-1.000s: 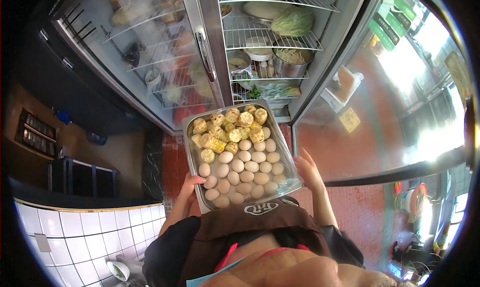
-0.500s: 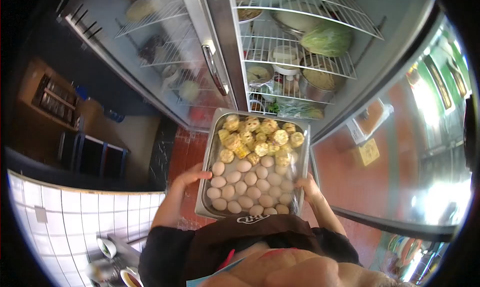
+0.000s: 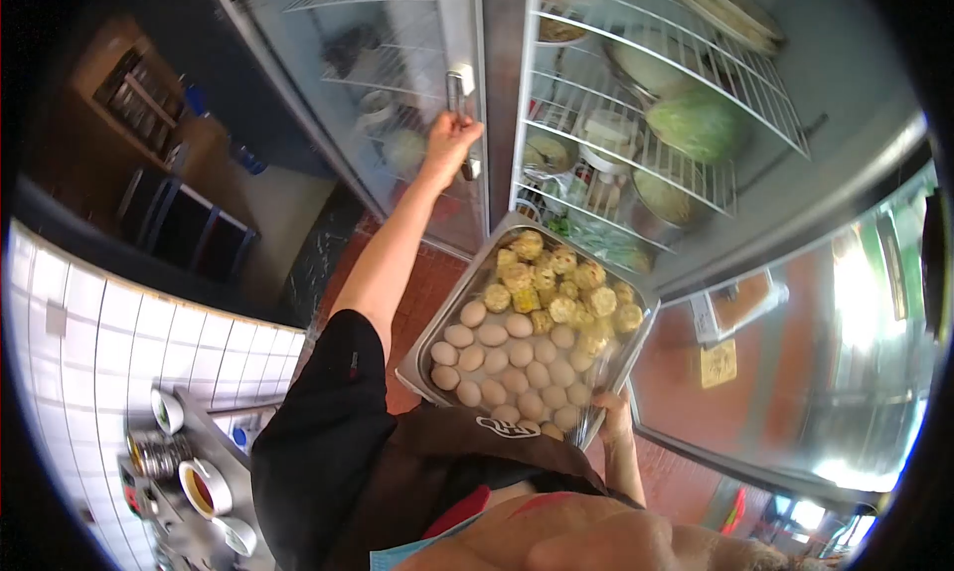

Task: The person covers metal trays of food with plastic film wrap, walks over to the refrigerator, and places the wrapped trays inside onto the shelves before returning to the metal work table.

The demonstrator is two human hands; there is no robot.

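A steel tray [image 3: 422, 357] tilts in front of my apron, its near edge against my body. Brown eggs [image 3: 492, 362] fill its near part and cut corn cob pieces [image 3: 561, 283] its far part; clear plastic film seems to cover the right side. My right hand [image 3: 613, 412] grips the tray's lower right edge, some fingers hidden beneath it. Reaching forward, my left hand [image 3: 452, 144] is closed around the metal handle [image 3: 457, 94] of the left glass fridge door [image 3: 397, 74].
Past the tray stands the open right side of the fridge, its wire shelves [image 3: 656, 134] holding a cabbage [image 3: 696, 124], bowls and a pot. An open glass door [image 3: 735, 372] is at right. Lower left, a metal counter [image 3: 224, 442] carries bowls [image 3: 204, 487] by a tiled wall.
My left hand has let go of the tray's left side and moved up and forward onto the door handle. The tray has turned clockwise, still held by my right hand.
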